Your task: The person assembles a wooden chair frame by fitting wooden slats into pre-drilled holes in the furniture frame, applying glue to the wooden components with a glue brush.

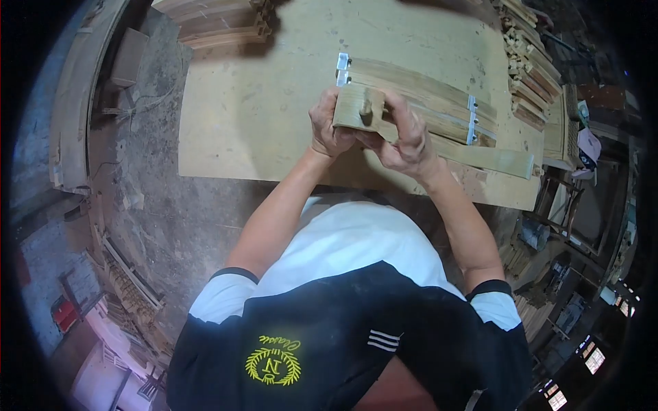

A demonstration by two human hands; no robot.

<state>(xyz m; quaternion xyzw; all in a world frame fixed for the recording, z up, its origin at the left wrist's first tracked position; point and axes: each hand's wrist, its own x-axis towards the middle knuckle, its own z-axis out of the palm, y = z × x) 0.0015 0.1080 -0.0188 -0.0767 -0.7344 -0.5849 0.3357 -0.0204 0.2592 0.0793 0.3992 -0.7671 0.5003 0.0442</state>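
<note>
A pale wooden piece with a dark spot, either a hole or a knob, on its face is held up over the near part of the worktable. My left hand is closed around its left side. On the right side, my right hand grips the same piece, thumb and fingers bent around it. Just beyond and to the right lie wooden slats on the table, with metal brackets across them. Another flat wooden strip lies nearer the table's front edge.
Stacked wooden pieces stand at the far left of the table. A long pile of cut wood lines the right edge. Timber strips lie on the floor at left. A pink-and-dark item hangs at right.
</note>
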